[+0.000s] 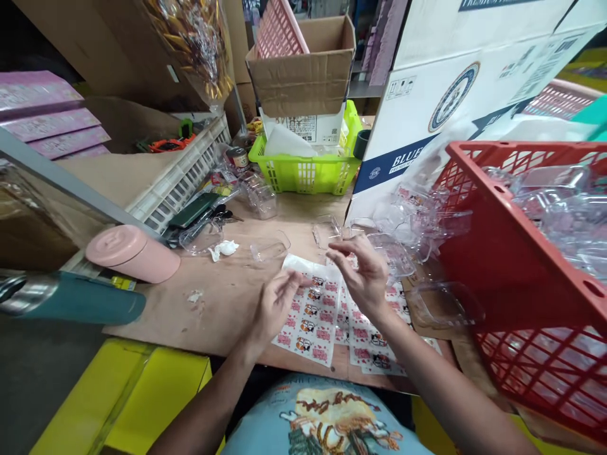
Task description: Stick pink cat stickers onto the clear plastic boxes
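Observation:
My left hand (277, 302) rests over the left sticker sheet (310, 328), its fingers stretched toward the right. That sheet is white, printed with rows of pink and black-and-orange cartoon stickers. Above the sheets, my right hand (364, 273) is closed in a pinch, thumb and forefinger together; what sits between the fingertips is too small to make out. More sticker sheets (374, 341) lie under my right wrist. Just beyond my right fingertips is a clear plastic shell (326, 231), and another clear shell (270, 246) lies farther left on the wooden table (222, 322).
A red crate (512, 253) full of clear plastic pieces stands at right, with loose clear shells (403, 246) beside it. At left lie a pink cup (135, 253) and a teal bottle (80, 297). A lime basket (308, 170) stands behind, near crumpled tissue (224, 249).

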Motion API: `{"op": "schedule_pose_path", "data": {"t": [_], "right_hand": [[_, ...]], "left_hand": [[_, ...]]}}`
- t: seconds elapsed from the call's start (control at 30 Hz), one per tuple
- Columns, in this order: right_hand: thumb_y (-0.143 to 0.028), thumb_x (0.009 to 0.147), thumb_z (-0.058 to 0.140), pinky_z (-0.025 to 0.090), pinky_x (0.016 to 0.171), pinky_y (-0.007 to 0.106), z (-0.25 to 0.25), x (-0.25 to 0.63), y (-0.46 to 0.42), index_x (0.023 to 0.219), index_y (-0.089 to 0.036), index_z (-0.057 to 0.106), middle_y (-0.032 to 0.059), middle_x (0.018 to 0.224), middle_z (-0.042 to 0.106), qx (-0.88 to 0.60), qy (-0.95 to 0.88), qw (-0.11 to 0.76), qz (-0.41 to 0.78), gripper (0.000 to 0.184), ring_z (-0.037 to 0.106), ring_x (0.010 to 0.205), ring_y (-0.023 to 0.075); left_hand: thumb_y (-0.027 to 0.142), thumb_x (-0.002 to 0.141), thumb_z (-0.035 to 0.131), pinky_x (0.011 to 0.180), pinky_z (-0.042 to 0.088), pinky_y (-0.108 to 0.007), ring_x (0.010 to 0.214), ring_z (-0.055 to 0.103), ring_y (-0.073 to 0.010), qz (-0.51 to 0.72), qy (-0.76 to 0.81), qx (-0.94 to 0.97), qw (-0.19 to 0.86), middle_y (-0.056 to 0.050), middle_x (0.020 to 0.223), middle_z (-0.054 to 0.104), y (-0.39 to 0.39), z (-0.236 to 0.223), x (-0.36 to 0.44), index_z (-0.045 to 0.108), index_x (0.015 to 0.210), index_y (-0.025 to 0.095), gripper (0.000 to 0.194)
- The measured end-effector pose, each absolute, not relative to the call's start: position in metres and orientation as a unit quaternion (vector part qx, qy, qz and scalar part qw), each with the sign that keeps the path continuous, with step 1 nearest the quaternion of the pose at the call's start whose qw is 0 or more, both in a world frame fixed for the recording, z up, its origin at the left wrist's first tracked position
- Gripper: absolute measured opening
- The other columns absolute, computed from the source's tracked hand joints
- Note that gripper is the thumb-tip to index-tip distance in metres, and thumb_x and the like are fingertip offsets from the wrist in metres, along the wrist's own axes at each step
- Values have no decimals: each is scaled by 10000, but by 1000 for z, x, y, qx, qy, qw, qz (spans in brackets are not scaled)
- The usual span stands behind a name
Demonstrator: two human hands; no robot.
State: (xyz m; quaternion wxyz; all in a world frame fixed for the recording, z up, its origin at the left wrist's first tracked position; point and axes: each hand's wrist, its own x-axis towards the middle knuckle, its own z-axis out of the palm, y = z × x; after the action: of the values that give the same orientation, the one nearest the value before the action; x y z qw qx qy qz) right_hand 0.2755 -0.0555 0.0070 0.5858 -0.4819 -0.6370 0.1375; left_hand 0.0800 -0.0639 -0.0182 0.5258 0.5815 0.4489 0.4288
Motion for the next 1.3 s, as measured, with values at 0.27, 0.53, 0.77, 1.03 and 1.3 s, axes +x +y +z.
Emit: {"op": "schedule_pose_path", "data": {"t": [0.27, 0.53, 0.77, 1.03, 1.3], "right_hand": [[-341, 923, 653, 527, 801, 378, -10, 267, -89, 1022, -228, 739, 68, 947, 725, -451, -555, 594, 369, 173, 660, 895, 215], [-306, 913, 670, 512, 751, 292, 8, 277, -95, 829, -202, 690, 31, 844, 630, -497, -505, 639, 300, 134, 609, 832, 173], [-314, 874, 727, 275, 1167, 613, 4, 267, -93, 1577, -278, 186, 173, 1549, 382, -375, -789, 463, 150, 889, 333, 1451, 352], [-518, 723, 830, 545, 902, 438, 10, 266, -72, 1547, -260, -238, 132, 1143, 640, -342, -639, 489, 486, 1373, 652, 1018, 257], [-503, 749, 805, 503, 747, 374, 3, 286, -73, 1594, -260, -43, 55, 989, 608, -461, -635, 465, 410, 1222, 577, 803, 198]], "left_hand": [[401, 865, 689, 996, 484, -364, 1042, 653, -212, 542, 354, 366, 669, -62, 980, 738, -71, 4, 120, 773, 915, 181, 241], [382, 765, 782, 1107, 365, -490, 1211, 511, -295, 420, 471, 748, 205, -130, 1177, 619, -27, -2, 52, 690, 1167, 177, 460], [396, 891, 587, 713, 513, -318, 618, 593, -160, 289, 432, 718, 464, -42, 618, 645, -8, 21, 35, 667, 658, 152, 347], [584, 776, 724, 909, 526, -428, 1038, 691, -319, 365, 214, 412, 807, -159, 981, 763, -62, 13, 64, 766, 946, 133, 484], [442, 886, 665, 1020, 505, -492, 1155, 662, -315, 444, 251, 325, 796, -139, 1144, 745, -83, 0, 93, 759, 1034, 149, 341]]}}
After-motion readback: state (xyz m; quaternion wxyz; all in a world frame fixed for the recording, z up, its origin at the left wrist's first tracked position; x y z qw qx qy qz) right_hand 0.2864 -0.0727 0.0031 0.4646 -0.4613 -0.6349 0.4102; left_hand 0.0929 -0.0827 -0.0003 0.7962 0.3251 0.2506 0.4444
